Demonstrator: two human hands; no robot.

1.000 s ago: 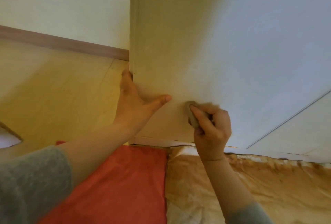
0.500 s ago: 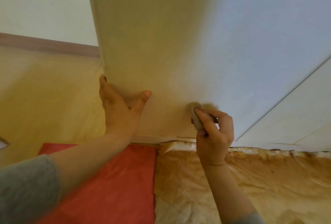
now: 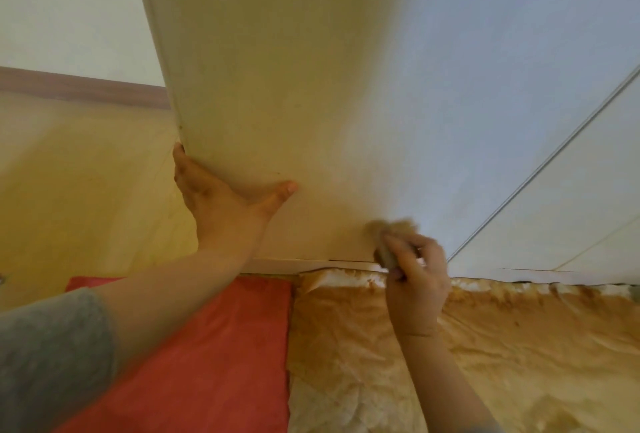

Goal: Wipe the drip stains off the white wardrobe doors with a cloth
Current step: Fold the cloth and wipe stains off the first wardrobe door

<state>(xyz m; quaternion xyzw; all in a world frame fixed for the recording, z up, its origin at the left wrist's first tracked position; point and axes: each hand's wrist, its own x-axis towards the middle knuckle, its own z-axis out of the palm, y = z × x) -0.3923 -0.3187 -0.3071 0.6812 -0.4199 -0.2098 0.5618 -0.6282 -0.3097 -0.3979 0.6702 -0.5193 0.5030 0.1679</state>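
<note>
rubbing low on the door [image 3: 277, 86], near its bottom edge: a small wadded cloth [image 3: 386, 254], greyish, pressed flat to the white face. right hand [image 3: 415, 283] holds it, fingers [image 3: 396, 242] curled tight round the wad. blur at the cloth's top suggests a scrubbing stroke. the drip stains are too faint to make out. left hand [image 3: 221, 204] grips the door's free edge, thumb spread on the front, other fingers wrapped behind and mostly hidden. this is likely a brace, so the door doesn't swing away under pressure. below lie a red mat [image 3: 207, 346] and a crumpled tan sheet [image 3: 502, 346] on the floor [image 3: 69, 173], probably for kneeling and catching drips. brown skirting [image 3: 86, 90] runs along the wall.
</note>
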